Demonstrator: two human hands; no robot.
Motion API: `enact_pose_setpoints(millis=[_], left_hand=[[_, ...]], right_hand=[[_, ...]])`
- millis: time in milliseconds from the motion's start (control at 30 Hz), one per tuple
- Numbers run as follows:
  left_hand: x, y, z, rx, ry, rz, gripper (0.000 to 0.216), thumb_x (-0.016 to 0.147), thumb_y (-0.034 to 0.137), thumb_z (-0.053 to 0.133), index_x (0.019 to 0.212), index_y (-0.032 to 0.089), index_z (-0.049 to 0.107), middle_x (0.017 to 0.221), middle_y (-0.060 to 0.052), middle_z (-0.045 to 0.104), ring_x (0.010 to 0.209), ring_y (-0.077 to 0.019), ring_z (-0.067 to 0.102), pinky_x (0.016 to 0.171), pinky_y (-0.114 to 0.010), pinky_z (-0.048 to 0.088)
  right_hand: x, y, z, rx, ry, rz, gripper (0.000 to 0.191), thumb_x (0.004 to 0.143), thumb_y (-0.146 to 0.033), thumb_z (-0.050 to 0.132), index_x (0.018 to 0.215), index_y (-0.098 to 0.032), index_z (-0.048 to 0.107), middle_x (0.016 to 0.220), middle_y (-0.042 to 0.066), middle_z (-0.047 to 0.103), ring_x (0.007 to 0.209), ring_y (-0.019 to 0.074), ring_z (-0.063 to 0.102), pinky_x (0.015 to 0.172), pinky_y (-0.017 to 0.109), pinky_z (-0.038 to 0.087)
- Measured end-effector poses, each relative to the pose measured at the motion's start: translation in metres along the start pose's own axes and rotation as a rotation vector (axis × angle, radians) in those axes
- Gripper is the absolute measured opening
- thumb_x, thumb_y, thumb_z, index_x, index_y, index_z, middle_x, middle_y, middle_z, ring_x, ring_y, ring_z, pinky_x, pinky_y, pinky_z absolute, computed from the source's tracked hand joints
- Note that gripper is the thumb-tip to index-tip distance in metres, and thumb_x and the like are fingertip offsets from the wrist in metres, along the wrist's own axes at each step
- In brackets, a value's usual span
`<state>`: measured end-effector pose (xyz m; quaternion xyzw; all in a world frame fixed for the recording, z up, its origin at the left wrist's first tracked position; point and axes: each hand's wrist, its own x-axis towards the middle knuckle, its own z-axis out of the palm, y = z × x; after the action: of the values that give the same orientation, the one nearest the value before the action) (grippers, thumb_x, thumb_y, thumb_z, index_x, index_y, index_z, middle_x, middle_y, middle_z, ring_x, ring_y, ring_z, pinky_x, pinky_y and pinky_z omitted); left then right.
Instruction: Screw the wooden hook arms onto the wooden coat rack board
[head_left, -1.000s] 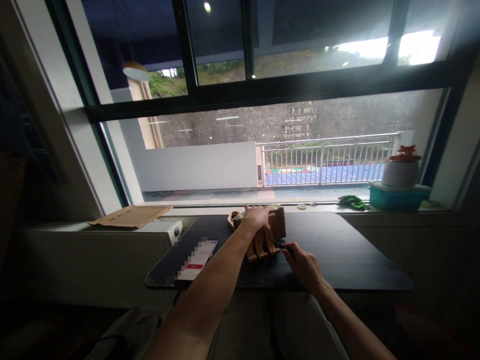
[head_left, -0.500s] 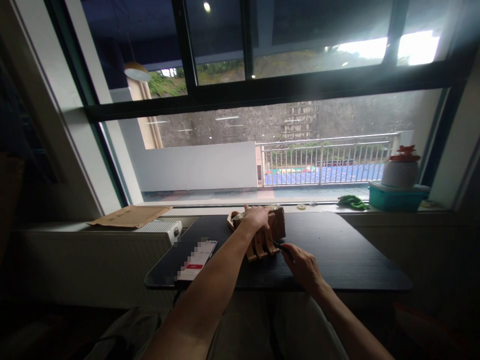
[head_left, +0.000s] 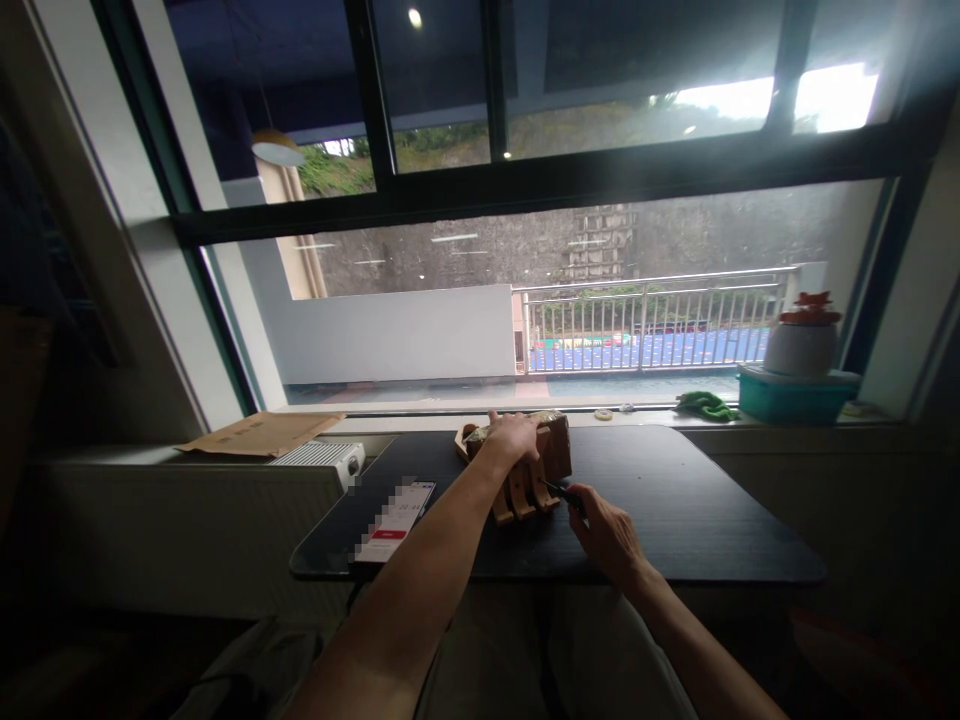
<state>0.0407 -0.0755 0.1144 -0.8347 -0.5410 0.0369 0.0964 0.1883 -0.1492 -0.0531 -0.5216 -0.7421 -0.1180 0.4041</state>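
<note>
Below the window [head_left: 600,172], a dark wood-grain counter [head_left: 697,520] carries a white-screened phone [head_left: 394,525] left of a slatted brown wooden piece [head_left: 520,500]; the left hand [head_left: 511,437] drapes over its top, grip unclear; the right hand [head_left: 606,528] curls around a slim black tool [head_left: 573,496].

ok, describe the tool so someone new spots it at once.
On the dark table, go to the curved brown wooden pieces in front of the left hand. Just to their right, held in the right hand, is the tool. Its slim black handle and thin shaft set it apart from the broader brown wood.
</note>
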Motion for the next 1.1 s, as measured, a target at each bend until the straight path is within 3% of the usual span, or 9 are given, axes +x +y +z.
enact_pose_setpoints(millis=[233,433,600,833,967,1100], left_hand=[[0.0014,-0.0003,0.0013,-0.001,-0.006,0.002,0.068,0.066,0.042,0.07,0.129,0.031,0.045,0.125,-0.01,0.058,0.11,-0.0301,0.054,0.101,-0.058,0.025],[-0.0004,0.0,0.0003,0.005,-0.006,-0.005,0.067,0.067,0.042,0.069,0.129,0.033,0.044,0.124,-0.007,0.059,0.11,-0.0294,0.055,0.101,-0.057,0.026],[-0.0002,-0.0002,0.0005,-0.003,-0.007,0.008,0.069,0.066,0.042,0.07,0.129,0.029,0.045,0.126,-0.01,0.057,0.111,-0.0313,0.053,0.101,-0.058,0.025],[0.0002,-0.0004,0.001,0.004,-0.007,0.007,0.067,0.067,0.043,0.069,0.129,0.031,0.045,0.126,-0.009,0.057,0.11,-0.0304,0.054,0.101,-0.058,0.025],[-0.001,0.0,0.0002,0.01,-0.004,0.008,0.066,0.068,0.043,0.067,0.129,0.03,0.045,0.123,-0.009,0.059,0.109,-0.0293,0.055,0.101,-0.057,0.026],[-0.0011,0.0003,0.0,0.011,-0.003,0.006,0.066,0.068,0.043,0.068,0.128,0.03,0.046,0.124,-0.009,0.058,0.109,-0.0294,0.055,0.101,-0.057,0.026]], right_hand=[[-0.0009,0.0004,0.0004,-0.041,-0.025,0.047,0.022,0.092,-0.032,0.038,0.103,-0.019,0.053,0.067,0.0,0.067,0.058,0.0185,0.065,0.051,0.026,0.039],[0.0012,-0.0038,-0.0047,-0.057,0.064,-0.039,0.025,0.09,-0.025,0.042,0.113,-0.02,0.051,0.094,0.004,0.068,0.076,0.0162,0.065,0.062,0.024,0.043],[0.0015,-0.0033,-0.0039,-0.074,0.058,-0.084,0.025,0.096,-0.026,0.035,0.104,-0.02,0.058,0.087,0.004,0.067,0.079,0.0153,0.064,0.064,0.023,0.041],[0.0002,-0.0012,-0.0015,-0.043,0.014,0.023,0.022,0.094,-0.031,0.038,0.102,-0.021,0.056,0.08,0.001,0.071,0.066,0.0163,0.067,0.054,0.025,0.04],[0.0,-0.0014,-0.0022,-0.036,-0.012,0.026,0.026,0.088,-0.025,0.042,0.113,-0.021,0.05,0.086,0.001,0.07,0.07,0.0179,0.067,0.057,0.026,0.042],[0.0001,-0.0014,-0.0014,-0.026,0.004,0.002,0.022,0.088,-0.022,0.04,0.106,-0.021,0.052,0.088,0.003,0.07,0.073,0.0173,0.067,0.058,0.025,0.042]])
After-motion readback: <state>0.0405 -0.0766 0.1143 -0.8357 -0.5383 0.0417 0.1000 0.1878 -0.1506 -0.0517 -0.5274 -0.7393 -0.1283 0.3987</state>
